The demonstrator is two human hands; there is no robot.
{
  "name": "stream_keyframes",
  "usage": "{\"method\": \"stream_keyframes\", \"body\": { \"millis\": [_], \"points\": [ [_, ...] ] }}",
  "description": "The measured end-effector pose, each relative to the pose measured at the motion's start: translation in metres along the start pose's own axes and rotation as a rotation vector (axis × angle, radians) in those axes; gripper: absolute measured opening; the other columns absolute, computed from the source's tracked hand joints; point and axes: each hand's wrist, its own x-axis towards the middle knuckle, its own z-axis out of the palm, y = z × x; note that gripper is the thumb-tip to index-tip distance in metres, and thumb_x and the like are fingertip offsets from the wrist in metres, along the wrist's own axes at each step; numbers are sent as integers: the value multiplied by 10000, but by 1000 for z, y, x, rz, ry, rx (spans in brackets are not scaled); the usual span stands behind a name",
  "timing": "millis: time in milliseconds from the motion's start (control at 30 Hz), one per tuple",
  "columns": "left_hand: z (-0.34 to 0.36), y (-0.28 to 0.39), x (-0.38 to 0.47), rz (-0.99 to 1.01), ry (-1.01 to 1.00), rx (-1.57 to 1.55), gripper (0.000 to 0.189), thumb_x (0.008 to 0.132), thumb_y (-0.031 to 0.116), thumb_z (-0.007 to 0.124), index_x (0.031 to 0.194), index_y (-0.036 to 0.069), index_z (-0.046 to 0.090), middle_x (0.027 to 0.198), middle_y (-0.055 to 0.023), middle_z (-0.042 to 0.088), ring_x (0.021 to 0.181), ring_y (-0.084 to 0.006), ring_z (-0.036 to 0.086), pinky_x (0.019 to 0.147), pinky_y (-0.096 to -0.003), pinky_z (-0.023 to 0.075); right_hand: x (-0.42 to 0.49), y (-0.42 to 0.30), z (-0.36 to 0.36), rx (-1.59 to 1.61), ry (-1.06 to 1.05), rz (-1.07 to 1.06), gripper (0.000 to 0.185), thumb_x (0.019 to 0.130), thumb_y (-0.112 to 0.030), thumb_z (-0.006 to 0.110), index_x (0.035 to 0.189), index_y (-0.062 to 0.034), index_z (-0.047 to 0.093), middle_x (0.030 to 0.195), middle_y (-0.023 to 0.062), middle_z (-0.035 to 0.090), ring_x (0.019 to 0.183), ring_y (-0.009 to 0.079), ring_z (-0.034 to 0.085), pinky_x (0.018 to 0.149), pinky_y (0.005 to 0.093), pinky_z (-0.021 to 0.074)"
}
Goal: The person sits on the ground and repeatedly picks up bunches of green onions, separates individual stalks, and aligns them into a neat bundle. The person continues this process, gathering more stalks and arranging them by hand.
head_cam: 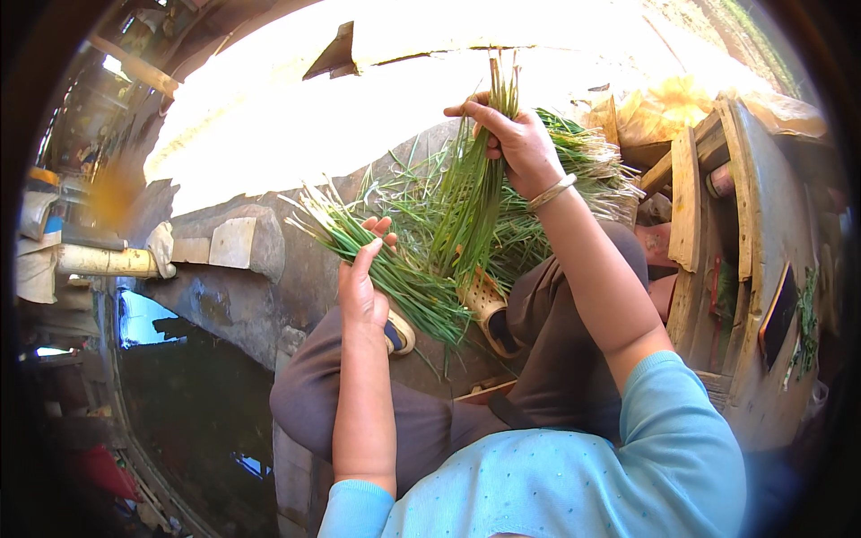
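My left hand (364, 289) is closed around a bunch of long green leafy stalks (410, 282), perhaps garlic chives, its pale stem ends pointing up and left. Higher up, my right hand (514, 134) grips a second, thinner bunch (479, 208) upright, stem ends at the top and leaves hanging down. The index finger of that hand points out to the left. Behind and below the hanging leaves lies a large heap of the same stalks (588, 161), with pale ends toward the right. Loose leaves (410, 181) are scattered between the two held bunches.
A wooden cabinet or table (760, 269) stands on my right, with a phone-like dark slab (775, 316) on its surface. At left, a concrete ledge (222, 296) borders dark water (195, 403). My clog-style shoes (485, 306) are beside the stalks. Bright sunlit ground (269, 121) lies ahead.
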Motion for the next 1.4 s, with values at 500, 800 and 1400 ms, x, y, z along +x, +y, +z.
{"method": "stream_keyframes", "body": {
  "millis": [500,800,1400],
  "points": [
    [10,-15,-9,-77,-56,160,378,891,69,625,1257,10,550,1168,-85,632,1042,-195,621,909,-340,501,-25,66,58,-710,-334,-96,277,860,-279,676,928,-10,671,719,122,674,685,212,678,654,347,522],
    [5,-11,-3,-180,-131,-184,349,918,121,619,1249,23,560,1158,-87,645,1041,-207,631,926,-374,517,-16,49,37,-405,-239,151,220,887,-273,688,923,-57,715,670,-42,568,594,46,507,527,226,396],
    [-6,-18,-1,-233,-211,-143,360,905,165,681,1227,40,583,1016,-46,653,852,-142,621,797,-337,540,-8,41,31,-331,-238,240,232,873,-278,696,961,-66,730,695,-25,594,580,70,513,537,237,420]
  ]
}}
